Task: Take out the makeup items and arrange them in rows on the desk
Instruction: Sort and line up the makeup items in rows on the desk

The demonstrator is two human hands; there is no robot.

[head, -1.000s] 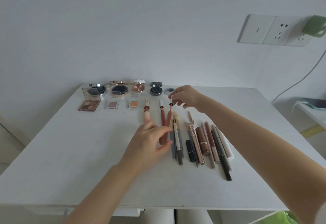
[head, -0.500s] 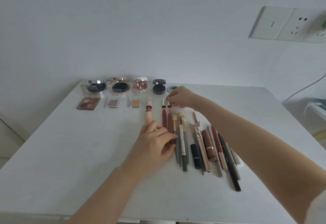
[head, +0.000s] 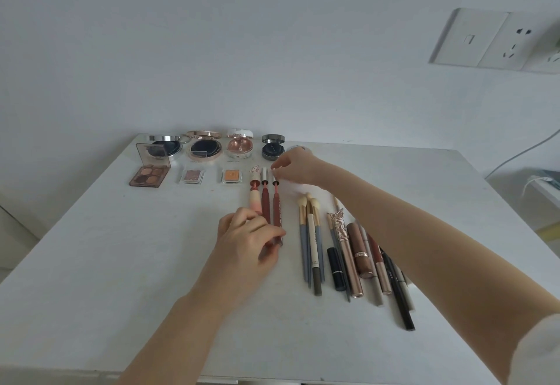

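Hands (head: 248,242) (head: 295,166) pinching lip pencils (head: 271,212), now shifted left beside pink tube (head: 255,200)

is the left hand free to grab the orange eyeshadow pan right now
Probably not yet. The left hand is holding the near ends of the red lip tubes. The orange eyeshadow pan lies uncovered just beyond, so the path looks free once it lets go.

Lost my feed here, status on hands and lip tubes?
Left hand grips near ends of red lip tubes. Right hand pinches far silver cap end. Blue-handled brushes lie apart, nothing blocking.
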